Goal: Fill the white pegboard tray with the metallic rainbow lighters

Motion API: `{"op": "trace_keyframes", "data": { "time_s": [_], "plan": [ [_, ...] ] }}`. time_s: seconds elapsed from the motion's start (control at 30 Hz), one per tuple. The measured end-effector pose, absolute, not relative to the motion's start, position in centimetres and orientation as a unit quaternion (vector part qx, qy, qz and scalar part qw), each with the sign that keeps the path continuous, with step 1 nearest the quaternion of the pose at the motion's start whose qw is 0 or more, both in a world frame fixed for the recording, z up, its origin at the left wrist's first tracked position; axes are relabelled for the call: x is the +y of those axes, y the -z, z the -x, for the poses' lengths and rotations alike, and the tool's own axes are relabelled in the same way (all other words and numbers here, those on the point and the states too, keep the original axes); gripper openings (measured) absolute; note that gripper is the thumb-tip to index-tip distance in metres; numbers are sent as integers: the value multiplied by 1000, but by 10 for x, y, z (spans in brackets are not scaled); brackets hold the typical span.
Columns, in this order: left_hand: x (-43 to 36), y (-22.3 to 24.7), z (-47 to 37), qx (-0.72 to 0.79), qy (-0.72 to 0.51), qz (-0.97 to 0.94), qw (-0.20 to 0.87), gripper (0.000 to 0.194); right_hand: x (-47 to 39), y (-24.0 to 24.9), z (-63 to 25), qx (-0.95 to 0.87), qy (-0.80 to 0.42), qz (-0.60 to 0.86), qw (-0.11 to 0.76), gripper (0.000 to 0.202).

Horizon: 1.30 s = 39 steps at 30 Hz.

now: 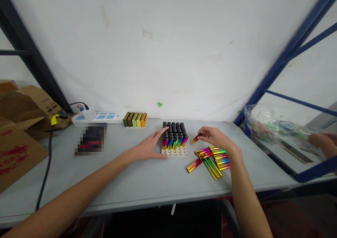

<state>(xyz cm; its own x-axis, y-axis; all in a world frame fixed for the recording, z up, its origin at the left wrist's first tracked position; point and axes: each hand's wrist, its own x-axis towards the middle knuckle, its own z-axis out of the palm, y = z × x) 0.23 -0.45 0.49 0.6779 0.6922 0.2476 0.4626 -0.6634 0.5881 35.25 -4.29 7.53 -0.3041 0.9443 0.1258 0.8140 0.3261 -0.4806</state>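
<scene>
A white tray (174, 153) holds several rows of upright lighters (175, 135) with black tops and shiny rainbow bodies; its front slots show bare. My left hand (151, 145) grips the tray's left side, thumb at the front corner and a finger against the lighters farther back. Right of the tray, my right hand (212, 136) pinches a red and gold lighter (195, 139), tilted just above the table. Below that hand lies a loose pile of shiny multicoloured lighters (212, 160), partly hidden by my right wrist. One red and gold lighter (194, 165) lies at its left edge.
A second small tray of gold-topped lighters (135, 120) stands by the wall, near a white power strip (105, 117). Cardboard boxes (21, 136) and a black cable (46, 174) are on the left. Beyond the blue frame (279, 65), another person's hand (322, 143) is near plastic bags (263, 122).
</scene>
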Motion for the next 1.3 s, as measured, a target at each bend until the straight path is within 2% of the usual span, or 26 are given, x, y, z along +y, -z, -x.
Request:
{"op": "trace_keyframes", "data": {
  "time_s": [0.3, 0.57, 0.87, 1.3],
  "plan": [
    [-4, -4, -2, 317, -239, -884, 248, 123, -69, -101, -307, -840, -138, 477, 220, 15],
    [-3, -3, -2, 315, -241, -884, 247, 124, -69, -94, -278, -872, -114, 417, 230, 18],
    [-3, -2, -2, 313, -241, -885, 246, 123, -62, -84, -273, -872, -105, 412, 244, 10],
    [-3, -4, -2, 313, -235, -886, 248, 122, -63, -87, -278, -874, -114, 417, 223, 12]
  ]
}}
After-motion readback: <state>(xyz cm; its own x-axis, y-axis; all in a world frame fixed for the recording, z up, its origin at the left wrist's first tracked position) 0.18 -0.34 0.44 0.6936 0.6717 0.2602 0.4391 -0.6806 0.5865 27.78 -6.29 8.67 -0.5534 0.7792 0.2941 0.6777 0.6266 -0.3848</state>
